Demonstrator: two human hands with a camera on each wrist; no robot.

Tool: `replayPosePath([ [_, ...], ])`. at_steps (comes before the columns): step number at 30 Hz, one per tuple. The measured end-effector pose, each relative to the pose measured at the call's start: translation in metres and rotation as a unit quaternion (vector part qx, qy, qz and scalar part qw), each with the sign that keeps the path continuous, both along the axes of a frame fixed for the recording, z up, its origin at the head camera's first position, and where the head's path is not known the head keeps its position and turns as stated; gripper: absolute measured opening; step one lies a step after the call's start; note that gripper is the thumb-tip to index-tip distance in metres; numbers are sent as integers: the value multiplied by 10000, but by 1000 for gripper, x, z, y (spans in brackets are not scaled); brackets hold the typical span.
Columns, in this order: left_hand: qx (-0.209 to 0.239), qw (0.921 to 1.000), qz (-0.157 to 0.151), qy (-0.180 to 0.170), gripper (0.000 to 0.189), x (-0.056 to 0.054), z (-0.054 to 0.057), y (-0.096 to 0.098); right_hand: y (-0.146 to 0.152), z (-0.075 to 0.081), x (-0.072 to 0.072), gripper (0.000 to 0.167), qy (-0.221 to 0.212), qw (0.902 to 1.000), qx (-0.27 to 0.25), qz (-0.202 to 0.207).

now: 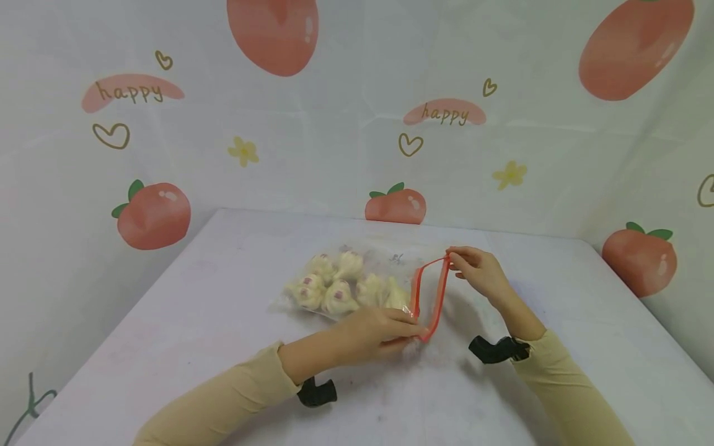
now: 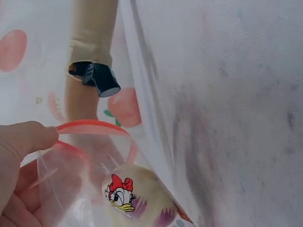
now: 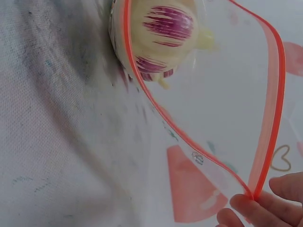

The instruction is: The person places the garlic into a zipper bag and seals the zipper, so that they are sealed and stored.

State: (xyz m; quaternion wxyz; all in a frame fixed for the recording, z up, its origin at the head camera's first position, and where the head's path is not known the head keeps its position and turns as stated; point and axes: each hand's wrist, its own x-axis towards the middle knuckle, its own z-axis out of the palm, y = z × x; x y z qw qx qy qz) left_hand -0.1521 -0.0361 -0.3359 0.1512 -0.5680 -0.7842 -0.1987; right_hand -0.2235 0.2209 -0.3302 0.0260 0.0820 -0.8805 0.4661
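A clear zip bag [image 1: 398, 257] with a red zip edge [image 3: 280, 94] lies on the table, its mouth spread apart and facing right. Inside are several garlic bulbs [image 1: 338, 296], cream with purple streaks. My left hand [image 1: 370, 331] pinches the near corner of the mouth between thumb and fingers. At the far corner, my right hand [image 1: 482, 272] pinches the red edge with its fingertips. The right wrist view shows a garlic bulb [image 3: 163, 33] through the wide mouth. A cartoon duck print [image 2: 122, 196] shows over a bulb in the left wrist view.
The white-covered table [image 1: 184, 297] meets a white cloth backdrop [image 1: 334, 136] printed with peaches, hearts and flowers. Black wrist mounts [image 1: 318, 393] sit at both sleeve cuffs, close above the table surface.
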Motion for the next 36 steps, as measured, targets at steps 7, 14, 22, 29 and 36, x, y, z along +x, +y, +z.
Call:
replayPosePath([
  [7,135,9941,18,-1078,19,-2,2,-4,1,-4,-4,46,-203,9991,-321,-181],
  [14,55,9639,249,-2650,14,0,3,-7,1,-7,-4,48,-264,9981,-424,-347],
  [22,101,9467,200,-3213,8,0,2,-11,0,-8,-5,47,-374,9968,-636,-315],
  [29,243,9282,-130,-3711,10,-5,-5,-15,0,-7,-3,47,-341,9952,-888,-236],
  [36,72,9017,-160,-4320,10,-9,-9,-17,-2,-8,-3,43,-225,9927,-1159,-256],
])
